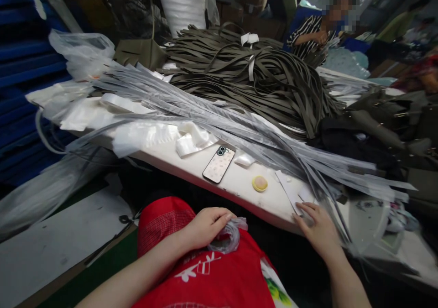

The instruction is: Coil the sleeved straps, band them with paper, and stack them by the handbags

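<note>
My left hand point(210, 226) rests on the red apron point(205, 280) over my lap, its fingers closed on a coiled clear plastic sleeve point(233, 238). At the table's front edge, my right hand point(318, 226) has its fingers apart, with the fingertips at the lower end of a white paper strip point(287, 190). Left of that strip lies a small round yellow-rimmed object point(259, 183). A phone point(219, 164) in a patterned case lies back side up farther left. Long clear plastic sleeves point(212, 116) stretch across the table behind both hands.
A large heap of dark olive straps point(246, 75) covers the back of the white table point(185, 171). Clear plastic bags point(82, 52) lie at its left end, dark bags point(393, 116) at the right. Blue stacked material point(27, 89) stands left. A co-worker in a striped top point(310, 34) is behind.
</note>
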Action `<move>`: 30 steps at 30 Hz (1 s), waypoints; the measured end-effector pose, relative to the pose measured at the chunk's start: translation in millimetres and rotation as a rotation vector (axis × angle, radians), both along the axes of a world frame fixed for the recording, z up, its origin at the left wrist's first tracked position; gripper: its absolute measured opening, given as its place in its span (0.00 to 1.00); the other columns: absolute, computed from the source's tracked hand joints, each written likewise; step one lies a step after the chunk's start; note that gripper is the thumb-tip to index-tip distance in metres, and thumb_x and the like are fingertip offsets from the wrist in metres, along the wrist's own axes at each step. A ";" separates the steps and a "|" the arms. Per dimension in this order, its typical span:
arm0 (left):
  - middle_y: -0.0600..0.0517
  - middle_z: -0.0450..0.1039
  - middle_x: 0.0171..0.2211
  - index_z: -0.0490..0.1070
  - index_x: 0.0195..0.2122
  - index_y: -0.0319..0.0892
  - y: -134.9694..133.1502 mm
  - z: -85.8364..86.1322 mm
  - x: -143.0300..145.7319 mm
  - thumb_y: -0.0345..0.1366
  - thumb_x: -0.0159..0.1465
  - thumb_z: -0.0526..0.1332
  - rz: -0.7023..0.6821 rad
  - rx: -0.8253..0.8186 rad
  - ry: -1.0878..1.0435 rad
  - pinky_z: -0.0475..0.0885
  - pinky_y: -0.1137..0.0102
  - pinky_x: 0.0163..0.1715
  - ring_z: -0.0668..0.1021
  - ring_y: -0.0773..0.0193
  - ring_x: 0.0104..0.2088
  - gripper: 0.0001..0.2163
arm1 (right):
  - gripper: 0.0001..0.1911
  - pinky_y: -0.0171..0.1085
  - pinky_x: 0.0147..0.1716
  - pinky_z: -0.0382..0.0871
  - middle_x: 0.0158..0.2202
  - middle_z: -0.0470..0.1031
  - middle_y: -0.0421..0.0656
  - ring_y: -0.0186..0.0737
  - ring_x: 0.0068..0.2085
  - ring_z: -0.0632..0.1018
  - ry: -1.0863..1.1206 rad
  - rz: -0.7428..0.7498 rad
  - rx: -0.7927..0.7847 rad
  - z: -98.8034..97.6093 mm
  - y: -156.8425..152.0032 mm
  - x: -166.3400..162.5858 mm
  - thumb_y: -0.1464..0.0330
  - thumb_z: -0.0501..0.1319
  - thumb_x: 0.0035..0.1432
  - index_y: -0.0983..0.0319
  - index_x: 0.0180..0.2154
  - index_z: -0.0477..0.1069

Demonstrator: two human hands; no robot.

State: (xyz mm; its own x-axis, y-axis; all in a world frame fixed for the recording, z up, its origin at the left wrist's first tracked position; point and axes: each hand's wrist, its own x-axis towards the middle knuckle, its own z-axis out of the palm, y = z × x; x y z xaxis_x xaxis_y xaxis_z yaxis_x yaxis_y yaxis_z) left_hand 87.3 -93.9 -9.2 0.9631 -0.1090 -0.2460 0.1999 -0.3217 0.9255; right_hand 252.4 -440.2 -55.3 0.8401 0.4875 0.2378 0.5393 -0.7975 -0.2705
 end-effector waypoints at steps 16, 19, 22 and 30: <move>0.50 0.79 0.41 0.77 0.43 0.41 -2.6 0.4 5.1 0.47 0.70 0.48 0.011 0.033 0.021 0.69 0.72 0.44 0.77 0.61 0.42 0.21 | 0.18 0.43 0.40 0.64 0.38 0.75 0.52 0.49 0.39 0.73 -0.248 -0.153 -0.172 -4.6 68.4 21.8 0.62 0.52 0.65 0.65 0.44 0.76; 0.49 0.79 0.42 0.77 0.44 0.41 -1.7 0.8 4.2 0.47 0.70 0.48 0.023 0.034 0.029 0.69 0.72 0.44 0.77 0.61 0.43 0.21 | 0.18 0.43 0.41 0.64 0.40 0.75 0.52 0.48 0.39 0.72 -0.263 -0.100 -0.204 -5.6 65.8 21.7 0.61 0.52 0.66 0.64 0.45 0.76; 0.49 0.79 0.42 0.77 0.45 0.41 -1.3 0.4 4.3 0.48 0.70 0.48 0.021 0.038 0.030 0.69 0.72 0.45 0.77 0.60 0.43 0.21 | 0.19 0.43 0.41 0.64 0.41 0.75 0.52 0.49 0.39 0.71 -0.286 -0.041 -0.274 -5.9 61.5 19.0 0.61 0.52 0.66 0.64 0.47 0.75; 0.50 0.79 0.41 0.77 0.44 0.41 -1.6 0.1 5.2 0.47 0.70 0.48 0.016 0.035 0.007 0.69 0.72 0.43 0.78 0.61 0.41 0.21 | 0.21 0.42 0.42 0.66 0.38 0.77 0.50 0.46 0.37 0.74 -0.207 -0.048 -0.103 -12.5 52.5 19.3 0.59 0.51 0.67 0.64 0.43 0.78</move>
